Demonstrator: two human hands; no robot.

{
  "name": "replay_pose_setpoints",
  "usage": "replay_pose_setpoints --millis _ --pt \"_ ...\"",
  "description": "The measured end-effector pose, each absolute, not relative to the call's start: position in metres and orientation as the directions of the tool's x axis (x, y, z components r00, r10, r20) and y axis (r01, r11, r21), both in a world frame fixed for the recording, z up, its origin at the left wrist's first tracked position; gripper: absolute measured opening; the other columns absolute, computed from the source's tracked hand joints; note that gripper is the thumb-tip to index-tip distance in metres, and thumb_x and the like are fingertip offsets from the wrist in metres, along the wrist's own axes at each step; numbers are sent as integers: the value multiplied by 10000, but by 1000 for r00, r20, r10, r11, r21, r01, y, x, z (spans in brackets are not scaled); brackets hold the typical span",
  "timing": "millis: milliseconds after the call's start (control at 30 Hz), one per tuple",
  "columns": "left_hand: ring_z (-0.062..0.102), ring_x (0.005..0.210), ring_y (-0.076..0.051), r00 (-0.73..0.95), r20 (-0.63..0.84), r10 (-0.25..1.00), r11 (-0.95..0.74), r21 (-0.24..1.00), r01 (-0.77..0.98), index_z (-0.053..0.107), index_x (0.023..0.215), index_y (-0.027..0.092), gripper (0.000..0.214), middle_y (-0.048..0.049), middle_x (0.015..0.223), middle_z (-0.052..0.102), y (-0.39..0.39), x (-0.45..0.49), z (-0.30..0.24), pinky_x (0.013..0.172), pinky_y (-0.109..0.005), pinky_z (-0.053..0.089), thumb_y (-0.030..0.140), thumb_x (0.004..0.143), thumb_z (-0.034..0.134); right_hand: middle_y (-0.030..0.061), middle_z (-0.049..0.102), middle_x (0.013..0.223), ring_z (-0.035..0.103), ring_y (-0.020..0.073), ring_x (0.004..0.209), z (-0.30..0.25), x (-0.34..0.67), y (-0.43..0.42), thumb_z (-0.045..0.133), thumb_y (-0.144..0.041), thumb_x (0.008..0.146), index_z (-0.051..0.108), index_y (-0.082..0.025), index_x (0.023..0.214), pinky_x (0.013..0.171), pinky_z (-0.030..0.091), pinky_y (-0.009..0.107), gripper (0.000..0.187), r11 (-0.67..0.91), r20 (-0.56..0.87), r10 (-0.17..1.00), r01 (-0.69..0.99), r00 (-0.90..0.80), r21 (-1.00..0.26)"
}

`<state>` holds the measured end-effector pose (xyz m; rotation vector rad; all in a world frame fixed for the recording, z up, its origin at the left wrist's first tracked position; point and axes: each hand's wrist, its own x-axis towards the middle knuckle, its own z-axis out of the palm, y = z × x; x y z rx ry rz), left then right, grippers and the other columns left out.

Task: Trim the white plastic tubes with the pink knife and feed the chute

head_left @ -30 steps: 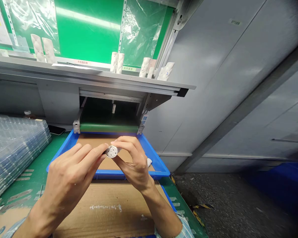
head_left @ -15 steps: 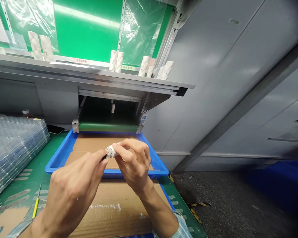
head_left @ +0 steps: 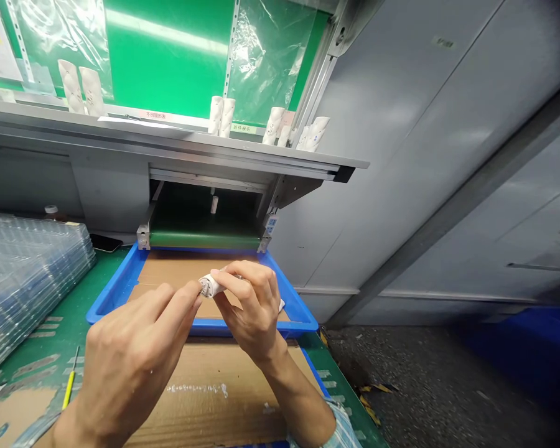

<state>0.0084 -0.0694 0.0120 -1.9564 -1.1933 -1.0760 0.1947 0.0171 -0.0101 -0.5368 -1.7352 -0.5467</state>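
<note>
A small white cylindrical part (head_left: 211,285) is pinched in my right hand (head_left: 251,305), its round end turned to the left. Dark marks or holes show on that end face. My left hand (head_left: 133,354) is closed, thumb and forefinger pressed together at the rim of the end. Whatever sits between those fingertips is too small to make out. Both hands are held above the near side of a blue tray (head_left: 107,298) lined with cardboard (head_left: 168,269).
Beyond the tray is a green conveyor belt (head_left: 203,239) carrying another white cylinder (head_left: 214,205). Clear plastic trays (head_left: 32,274) are stacked at left, near a yellow-handled screwdriver (head_left: 68,389). Several white tubes (head_left: 226,118) stand on the metal shelf (head_left: 191,144) above. Printed cardboard (head_left: 214,410) lies in front.
The cylinder's end face now shows more fully toward me. My left fingertips have shifted slightly at its rim. A small white thing now shows behind my right hand.
</note>
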Motion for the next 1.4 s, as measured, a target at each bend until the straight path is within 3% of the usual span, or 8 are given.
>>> replay_pose_setpoints --millis 100,367,800,1100,1233,1400 --pt "671 655 -179 274 866 418 -365 -116 924 683 1252 234 144 12 855 765 -69 9 13 646 -372 350 247 1131 608 29 773 1029 723 222 935 -10 194 17 762 -121 1013 650 -326 1337 847 546 385 399 781 974 57 617 -220 93" --pt "680 772 -205 272 869 412 -372 -113 922 672 1232 229 125 -33 1041 809 -68 7 16 684 -381 362 238 1130 600 53 771 1027 721 226 932 -8 193 15 768 -105 1000 681 -272 1272 825 585 380 331 807 974 67 586 -215 74" --pt "584 775 -220 273 864 422 -390 -99 916 679 1262 229 173 -23 983 776 -66 -4 18 734 -392 396 191 1097 646 71 779 1163 784 214 1015 -4 198 11 825 -201 991 712 -243 1306 883 686 345 337 923 906 312 319 -287 -216" --pt "633 815 -228 266 875 405 -362 -113 925 680 1293 217 197 -40 1031 787 -67 -8 19 749 -394 413 212 1101 638 78 762 1192 780 215 1066 0 200 10 818 -185 990 723 -245 1345 940 689 338 372 930 874 342 258 -346 -262" --pt "684 877 -207 178 876 448 -409 24 912 692 1324 243 219 -26 1017 765 -66 -12 18 817 -355 450 249 1119 615 76 755 1214 772 207 1094 0 200 10 778 -177 1020 708 -253 1379 973 678 333 373 940 870 327 218 -370 -261" --pt "669 770 -120 114 794 598 -575 326 750 700 1124 240 143 27 944 734 -56 -7 20 731 -244 493 345 1124 603 81 750 1246 768 217 1131 -1 200 10 745 -190 1050 686 -272 1431 999 679 360 394 946 871 311 211 -380 -246"
